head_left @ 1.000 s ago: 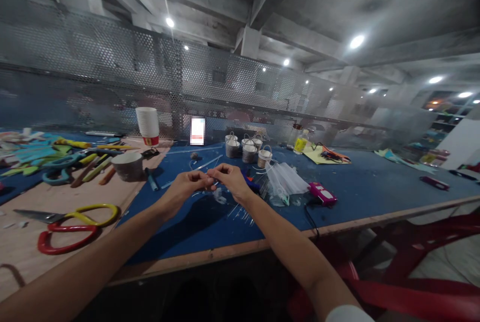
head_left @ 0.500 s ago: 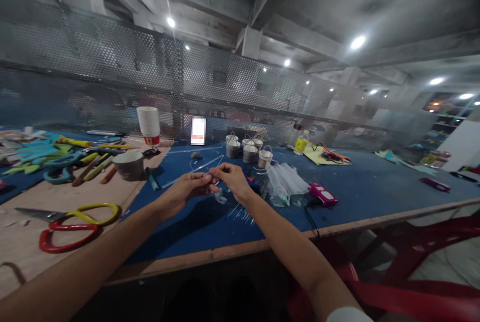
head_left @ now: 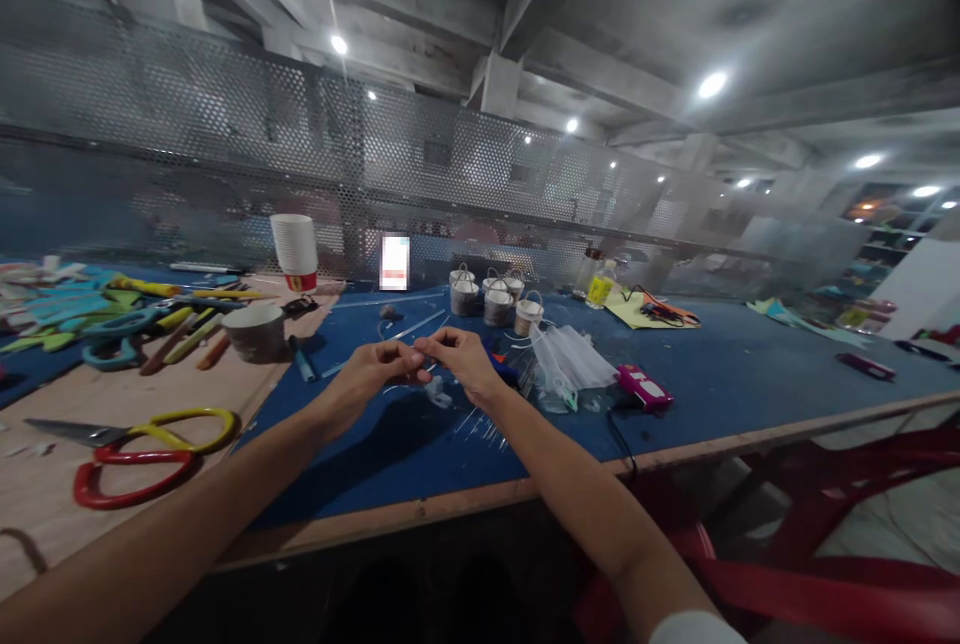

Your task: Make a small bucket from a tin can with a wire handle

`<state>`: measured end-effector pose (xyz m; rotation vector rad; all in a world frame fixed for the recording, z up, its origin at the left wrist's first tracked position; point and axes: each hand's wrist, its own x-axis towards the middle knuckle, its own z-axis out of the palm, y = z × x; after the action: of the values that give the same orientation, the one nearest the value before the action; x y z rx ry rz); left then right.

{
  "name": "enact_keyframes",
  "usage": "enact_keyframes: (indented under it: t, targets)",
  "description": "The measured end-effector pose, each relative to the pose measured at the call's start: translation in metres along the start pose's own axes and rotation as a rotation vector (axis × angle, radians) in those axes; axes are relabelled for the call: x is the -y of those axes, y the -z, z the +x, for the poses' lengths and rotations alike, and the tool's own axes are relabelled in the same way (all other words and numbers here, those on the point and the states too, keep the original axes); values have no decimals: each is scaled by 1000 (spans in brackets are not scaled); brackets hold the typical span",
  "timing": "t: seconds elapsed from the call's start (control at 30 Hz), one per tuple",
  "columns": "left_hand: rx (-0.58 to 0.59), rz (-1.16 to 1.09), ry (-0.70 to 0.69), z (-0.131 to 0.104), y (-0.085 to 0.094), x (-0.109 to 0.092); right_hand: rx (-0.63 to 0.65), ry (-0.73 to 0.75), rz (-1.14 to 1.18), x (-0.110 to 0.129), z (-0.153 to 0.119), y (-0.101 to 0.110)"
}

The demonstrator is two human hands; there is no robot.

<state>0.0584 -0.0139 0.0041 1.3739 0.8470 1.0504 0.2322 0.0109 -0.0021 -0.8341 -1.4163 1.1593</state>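
A small piece [head_left: 421, 352], too small to make out clearly, is held above the table [head_left: 720, 364], to the near left of the small buckets [head_left: 498, 306] with looped handles. The left hand [head_left: 369, 376] and the right hand [head_left: 466, 362] meet at it, the thumb and index finger of each pinched together on the piece, their tips almost touching.

On the near side of the buckets, below the right hand, thin sticks [head_left: 480, 427] lie scattered. To the near right of the buckets are a crumpled sheer white bag [head_left: 577, 356] and, beyond it, a magenta device [head_left: 646, 388]. A bottle with a yellow label [head_left: 601, 286] stands right of the buckets. Left of them, a lit phone [head_left: 394, 262] stands upright, with a stack of paper cups [head_left: 294, 249] farther left. Well to the near left of the buckets lie scissors [head_left: 161, 464] with one red and one yellow handle.
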Motion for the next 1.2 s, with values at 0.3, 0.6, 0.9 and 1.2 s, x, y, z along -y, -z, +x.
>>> enact_keyframes:
  t: [0.3,0.6,0.9,1.2]
  targets:
    - [-8,-5,12,0,0,-1,0,14,4,0,0,-1]
    - [-13,21,-7,-2,-1,-1,-4,7,-9,0,0,-1]
    - [-6,13,19,0,-1,1,4,7,33,0,0,-2]
    - [3,-55,68,0,6,2,-47,-5,-46,1,1,1]
